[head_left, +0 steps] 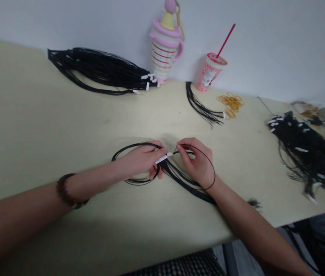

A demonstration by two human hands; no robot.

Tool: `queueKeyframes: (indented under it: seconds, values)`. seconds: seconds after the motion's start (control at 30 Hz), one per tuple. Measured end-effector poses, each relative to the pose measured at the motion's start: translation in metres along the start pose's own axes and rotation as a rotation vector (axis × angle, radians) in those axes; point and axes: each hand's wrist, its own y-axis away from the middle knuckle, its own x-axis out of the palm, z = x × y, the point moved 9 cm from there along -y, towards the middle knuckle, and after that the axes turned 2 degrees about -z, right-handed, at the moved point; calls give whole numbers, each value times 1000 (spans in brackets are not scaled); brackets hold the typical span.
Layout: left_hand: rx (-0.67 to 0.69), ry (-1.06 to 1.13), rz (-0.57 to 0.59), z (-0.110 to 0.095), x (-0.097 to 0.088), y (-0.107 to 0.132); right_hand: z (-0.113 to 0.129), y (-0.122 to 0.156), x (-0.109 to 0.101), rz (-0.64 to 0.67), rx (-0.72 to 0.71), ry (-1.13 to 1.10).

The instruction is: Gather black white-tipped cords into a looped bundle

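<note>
A bundle of thin black cables (188, 188) lies across the table in front of me, looped on its left side. My left hand (148, 157) is closed around the bundle near a white connector (164, 157), its thumb on top. Thumb and forefinger of my right hand (197, 159) pinch a single thin black wire (214, 170) just right of the connector. That wire arcs over the back of my right hand. The bundle's far end passes beneath my right forearm, and frayed black tips (255, 204) show beyond it.
A large black cable bundle (93, 71) lies at the back left, beside a pink-lidded cup (164, 53). Behind a smaller bundle (199, 105) stands a pink drink cup with a straw (210, 73). Yellow rubber bands (231, 102) and a heap of black cables (309, 149) lie to the right.
</note>
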Motion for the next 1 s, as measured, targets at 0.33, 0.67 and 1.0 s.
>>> queueKeyframes:
  seconds: [0.33, 0.67, 1.0]
  values:
    - [-2, 16, 10, -1, 1, -1, 2, 2, 1, 8, -11, -21]
    - [-4, 6, 30, -1, 1, 1, 5, 3, 2, 16, -42, -3]
    - [29, 7, 42, -1, 2, 0, 9, 3, 3, 10, -74, -2]
